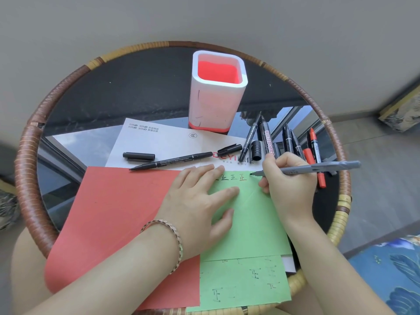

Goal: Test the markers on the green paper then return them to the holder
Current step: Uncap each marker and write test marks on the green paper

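The right hand, right of the frame's middle, had its fingers curled and pinching a grey marker. The marker lay nearly level, with its dark tip at the upper right edge of the green paper, just right of a short row of written marks. The left hand lay flat at the centre with its fingers straight and slightly spread. They pressed the green paper's left part where it overlapped a red sheet; a bracelet circled that wrist. A second green piece bearing more marks lay at the bottom edge of the frame. Above the coloured sheets a white printed sheet carried an uncapped black marker, with one loose cap to its left and another at its right end. The holder — white outside, red inside — stood upright in the upper middle of the frame, well apart from both hands. To its lower right, above the right hand, more markers lay bunched together: a whiteboard marker, several slim black ones and a red marker. Everything rested on a round bench with a woven rim and a dark, shiny top.
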Tool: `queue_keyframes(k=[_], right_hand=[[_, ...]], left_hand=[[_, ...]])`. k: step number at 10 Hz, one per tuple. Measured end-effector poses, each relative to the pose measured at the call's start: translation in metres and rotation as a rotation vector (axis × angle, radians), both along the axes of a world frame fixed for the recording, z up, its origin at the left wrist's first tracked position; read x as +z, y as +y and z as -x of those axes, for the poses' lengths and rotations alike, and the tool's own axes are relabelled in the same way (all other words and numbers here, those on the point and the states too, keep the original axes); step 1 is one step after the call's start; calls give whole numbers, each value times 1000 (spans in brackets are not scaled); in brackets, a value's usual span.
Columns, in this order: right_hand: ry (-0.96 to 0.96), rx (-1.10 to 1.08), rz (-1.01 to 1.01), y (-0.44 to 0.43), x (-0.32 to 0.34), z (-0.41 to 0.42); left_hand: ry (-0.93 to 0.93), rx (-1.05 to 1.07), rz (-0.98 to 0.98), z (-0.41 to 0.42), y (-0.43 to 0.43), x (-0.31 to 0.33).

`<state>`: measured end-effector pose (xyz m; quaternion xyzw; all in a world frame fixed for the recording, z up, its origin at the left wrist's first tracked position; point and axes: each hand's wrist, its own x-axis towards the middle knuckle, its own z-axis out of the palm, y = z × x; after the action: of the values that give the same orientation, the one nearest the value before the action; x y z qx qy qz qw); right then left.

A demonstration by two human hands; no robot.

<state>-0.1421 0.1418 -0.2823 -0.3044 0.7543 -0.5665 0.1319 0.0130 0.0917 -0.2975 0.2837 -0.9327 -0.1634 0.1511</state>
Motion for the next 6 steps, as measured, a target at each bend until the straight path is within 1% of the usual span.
queue_keyframes(k=[1, 3, 6], right_hand=[[11, 7, -18, 0, -1, 0], [14, -56, 1, 0, -5, 5], [-17, -32, 1, 1, -5, 5]], left_hand=[[-7, 0, -4, 0, 0, 0], [-16, 1, -10, 0, 0, 0], [-19, 7, -2, 0, 1, 1]])
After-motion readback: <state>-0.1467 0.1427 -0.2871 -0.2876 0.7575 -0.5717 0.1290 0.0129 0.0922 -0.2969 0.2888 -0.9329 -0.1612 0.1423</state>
